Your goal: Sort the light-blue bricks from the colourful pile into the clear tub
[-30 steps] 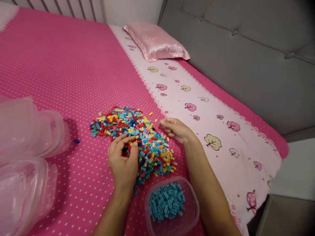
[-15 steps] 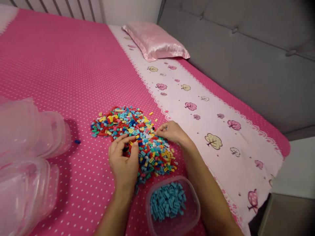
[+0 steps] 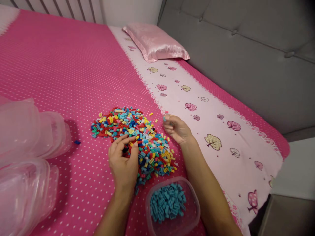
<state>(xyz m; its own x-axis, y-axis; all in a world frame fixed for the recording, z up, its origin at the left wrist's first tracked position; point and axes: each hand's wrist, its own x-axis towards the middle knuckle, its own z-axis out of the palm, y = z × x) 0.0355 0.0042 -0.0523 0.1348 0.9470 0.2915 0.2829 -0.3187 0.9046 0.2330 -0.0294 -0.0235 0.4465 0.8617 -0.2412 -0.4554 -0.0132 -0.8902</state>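
Observation:
Small toy building bricks (image 3: 147, 144) in many colours lie in a long heap on the bed. At the near left edge of the heap, my left hand (image 3: 123, 156) rests with thumb and fingers apart, touching bricks. My right hand (image 3: 178, 128) is raised just right of the heap, its fingers curled. A small blue brick (image 3: 164, 118) shows at its fingertips, and the palm is partly hidden. Closer to me, a clear plastic tub (image 3: 193, 209) holds many teal bricks (image 3: 167, 202), all of one colour.
Stacks of clear plastic containers (image 3: 22, 193) stand at the left. A lone dark blue brick (image 3: 77, 142) lies beside them on the pink dotted bedspread (image 3: 73, 72). Farther back are a pink satin pillow (image 3: 157, 42) and a grey padded headboard (image 3: 246, 62).
My right hand has lifted from the heap and moved slightly right and away, turning to show a blue brick at its fingertips. My left hand has stayed in place.

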